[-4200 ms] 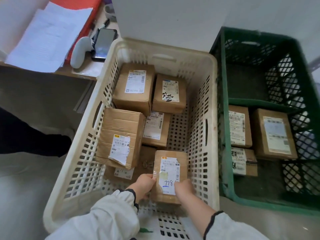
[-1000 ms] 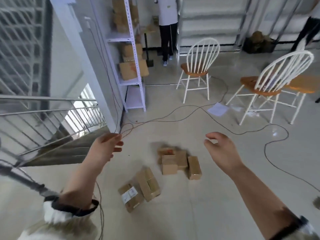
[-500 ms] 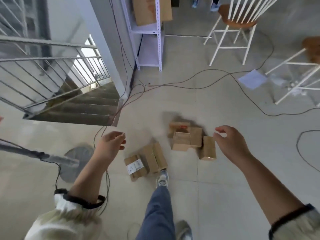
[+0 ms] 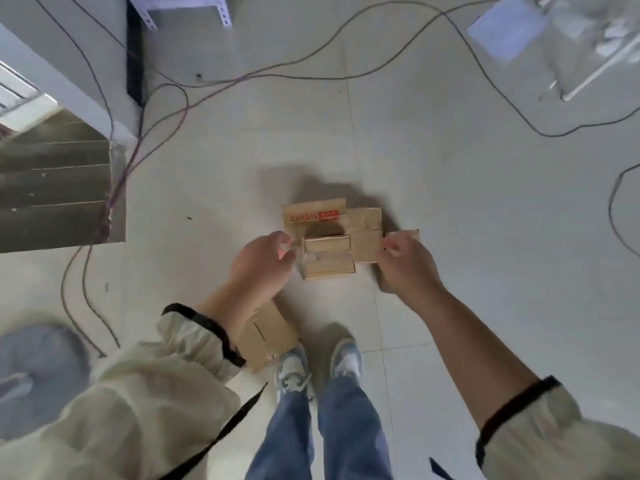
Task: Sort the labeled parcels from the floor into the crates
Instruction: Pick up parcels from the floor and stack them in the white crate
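Note:
Several brown cardboard parcels lie clustered on the pale tiled floor: a back parcel (image 4: 313, 216) with a red strip, a middle parcel (image 4: 363, 237), a small front parcel (image 4: 329, 259) and a right parcel (image 4: 403, 233). My left hand (image 4: 263, 261) is just left of the front parcel, fingers curled, nothing in it. My right hand (image 4: 405, 265) covers most of the right parcel, fingers curled at its edge; whether it grips is hidden. Another parcel (image 4: 266, 334) lies under my left forearm. No crate is in view.
Loose cables (image 4: 180, 109) run across the floor behind the parcels and at far right. An open stairwell (image 4: 52, 188) drops away at left. A grey round stand base (image 4: 38, 368) sits lower left. My shoes (image 4: 318, 365) stand just before the parcels. A paper sheet (image 4: 505, 26) lies back right.
I turned from the crates to the floor and walked up to the parcels. Both hands, spread in the air before, have dropped to the cluster with fingers curling.

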Demonstrator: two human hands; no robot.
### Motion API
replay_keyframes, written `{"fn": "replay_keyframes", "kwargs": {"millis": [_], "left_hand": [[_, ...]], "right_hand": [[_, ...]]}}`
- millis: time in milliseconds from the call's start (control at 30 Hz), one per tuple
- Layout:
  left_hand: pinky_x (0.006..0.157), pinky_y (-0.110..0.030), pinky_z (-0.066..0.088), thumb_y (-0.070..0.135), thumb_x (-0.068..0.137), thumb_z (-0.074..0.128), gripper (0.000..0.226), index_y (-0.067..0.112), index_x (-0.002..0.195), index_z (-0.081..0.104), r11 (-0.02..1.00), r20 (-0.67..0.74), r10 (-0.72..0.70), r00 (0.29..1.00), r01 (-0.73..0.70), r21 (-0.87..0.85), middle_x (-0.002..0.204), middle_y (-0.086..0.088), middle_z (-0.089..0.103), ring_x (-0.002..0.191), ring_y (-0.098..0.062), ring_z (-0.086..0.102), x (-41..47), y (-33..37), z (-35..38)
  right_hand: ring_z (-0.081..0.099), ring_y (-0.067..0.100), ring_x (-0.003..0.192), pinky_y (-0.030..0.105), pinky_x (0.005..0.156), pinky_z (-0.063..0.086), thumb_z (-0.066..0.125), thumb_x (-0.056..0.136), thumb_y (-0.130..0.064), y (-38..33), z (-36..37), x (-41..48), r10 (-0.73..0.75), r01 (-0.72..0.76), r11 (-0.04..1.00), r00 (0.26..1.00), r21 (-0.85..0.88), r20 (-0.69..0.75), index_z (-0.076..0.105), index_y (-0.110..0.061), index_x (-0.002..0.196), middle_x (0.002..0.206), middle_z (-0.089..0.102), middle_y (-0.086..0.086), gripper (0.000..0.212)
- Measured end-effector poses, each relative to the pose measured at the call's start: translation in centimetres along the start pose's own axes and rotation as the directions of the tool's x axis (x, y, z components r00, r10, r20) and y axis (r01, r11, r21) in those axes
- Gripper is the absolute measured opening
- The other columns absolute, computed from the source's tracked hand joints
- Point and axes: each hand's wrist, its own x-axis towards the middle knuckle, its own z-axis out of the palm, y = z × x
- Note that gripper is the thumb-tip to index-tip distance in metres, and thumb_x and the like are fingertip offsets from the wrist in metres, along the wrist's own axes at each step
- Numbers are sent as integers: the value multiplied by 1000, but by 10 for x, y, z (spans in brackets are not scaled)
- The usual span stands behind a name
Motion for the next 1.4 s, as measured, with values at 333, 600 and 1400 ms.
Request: {"fn": "replay_keyframes", "kwargs": {"millis": [333,600,1400], "left_hand": [[86,-33,44,32,96,46,46,22,141,39,991,27,76,997,-78,110,131,-2,56,115,-22,54,144,-69,159],[82,-30,48,53,89,51,65,36,145,22,989,53,143,988,-145,43,129,4,53,105,-17,58,216,-110,219],[74,-3,42,45,66,67,47,30,103,43,806,-429,548,718,-591,40,93,22,42,90,13,47,277,-179,251]], "right_hand": [[52,24,110,29,83,40,50,90,-23,121,131,172,47,-46,999,992,-17,120,47,-11,133,132,52,7,44],[54,16,79,35,75,48,32,95,-49,149,192,262,68,-51,995,980,-91,188,56,-9,113,91,59,1,50],[56,2,102,25,84,48,51,86,-47,182,252,304,-364,370,879,928,301,-78,49,-33,117,113,57,-14,34]]}}
